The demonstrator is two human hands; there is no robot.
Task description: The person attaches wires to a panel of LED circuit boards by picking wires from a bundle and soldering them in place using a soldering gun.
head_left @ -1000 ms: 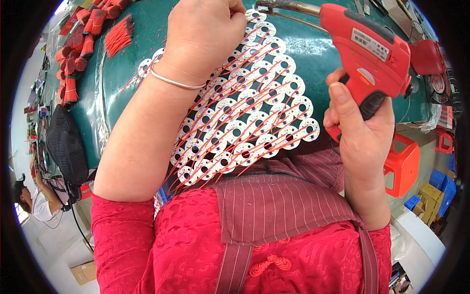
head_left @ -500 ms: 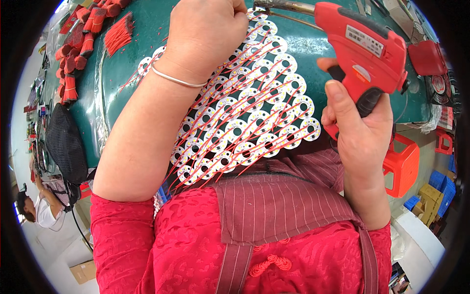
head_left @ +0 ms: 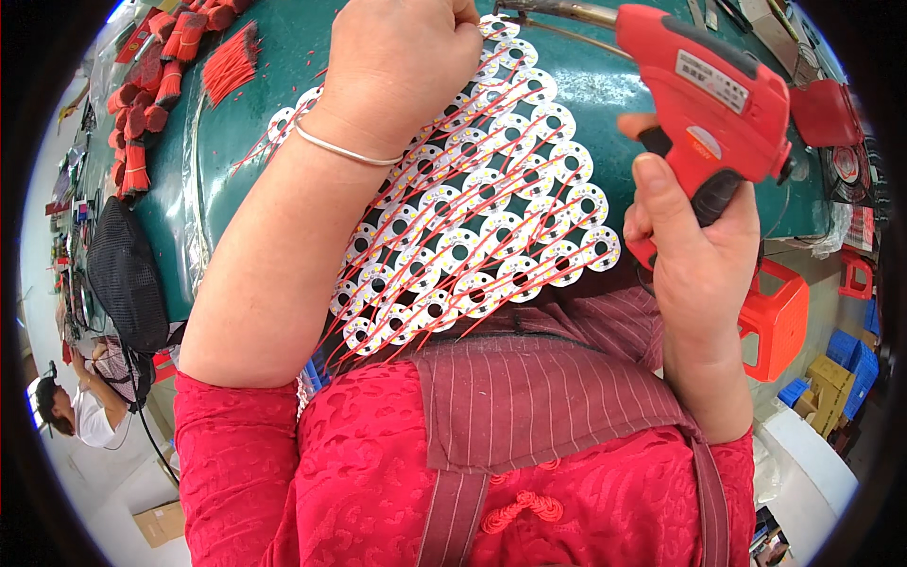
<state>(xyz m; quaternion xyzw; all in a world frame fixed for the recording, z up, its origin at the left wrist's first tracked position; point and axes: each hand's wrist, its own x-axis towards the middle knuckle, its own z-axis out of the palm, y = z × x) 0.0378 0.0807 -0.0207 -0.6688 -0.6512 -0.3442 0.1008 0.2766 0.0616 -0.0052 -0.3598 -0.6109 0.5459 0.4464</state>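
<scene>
In my right hand point(head_left: 694, 241) is a red soldering gun point(head_left: 704, 104) with black trim, the thumb and fingers wrapped round its grip. Its metal barrel points left, and the tip sits just above the topmost round white LED board point(head_left: 498, 28). Right beside that tip, the fingers of my left hand point(head_left: 406, 61) are curled closed; what they pinch is hidden by the hand. Below lie several rows of ring-shaped LED boards point(head_left: 588, 192), overlapping, with thin red wires point(head_left: 444, 217) running slantwise across them. My left forearm covers part of the sheet's left side.
A loose bundle of red wires point(head_left: 230, 64) lies on the green tabletop point(head_left: 595, 80), with more tied bundles point(head_left: 137, 165) at the far left. A black mesh-covered object point(head_left: 128, 274) is at the table's left edge. A red stool point(head_left: 779, 321) stands right. Another person point(head_left: 90, 411) is at the left.
The soldering gun and my right hand have shifted very slightly to the right. My left hand has barely moved. The other person at the left has moved a little.
</scene>
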